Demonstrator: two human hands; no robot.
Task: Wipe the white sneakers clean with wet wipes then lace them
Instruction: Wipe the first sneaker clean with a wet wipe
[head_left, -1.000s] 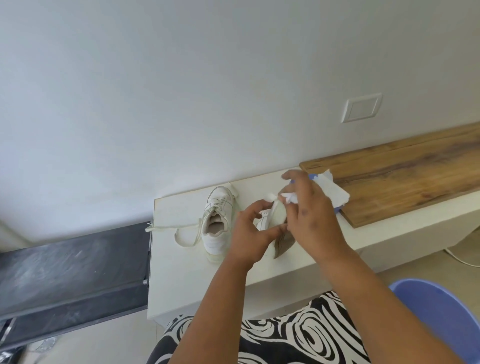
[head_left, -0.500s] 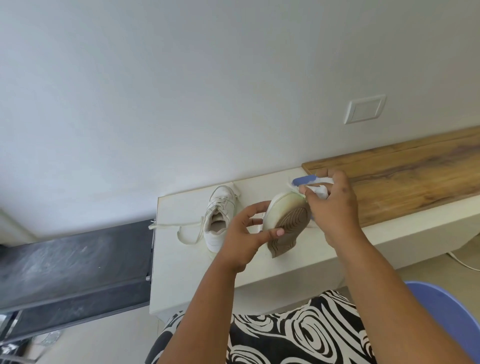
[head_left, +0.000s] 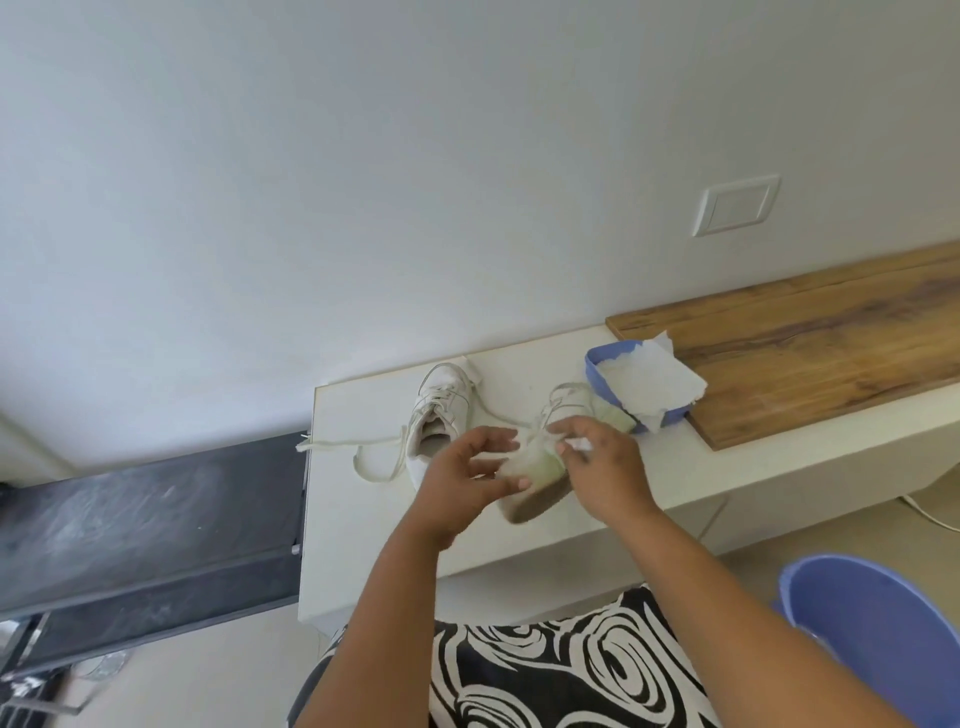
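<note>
One white sneaker (head_left: 439, 415) stands upright on the white counter (head_left: 363, 530), its loose lace trailing left. A second white sneaker (head_left: 540, 467) is tilted on its side between my hands, brown sole toward me, blurred by motion. My left hand (head_left: 467, 480) touches its heel side with fingers spread; whether it grips is unclear. My right hand (head_left: 597, 467) pinches a small white wet wipe (head_left: 577, 445) against the shoe's upper. A blue tub of wet wipes (head_left: 608, 384) with a sheet hanging out sits behind the shoe.
A wooden board (head_left: 810, 338) lies along the counter to the right. A blue plastic bucket (head_left: 883, 639) stands on the floor at lower right. A dark panel (head_left: 145, 525) sits left of the counter. A wall plate (head_left: 735, 205) is above.
The held sneaker has turned from sole-up to lying on its side. My right hand came back from the wipe tub with a wipe and moved onto the shoe. The tub is now uncovered.
</note>
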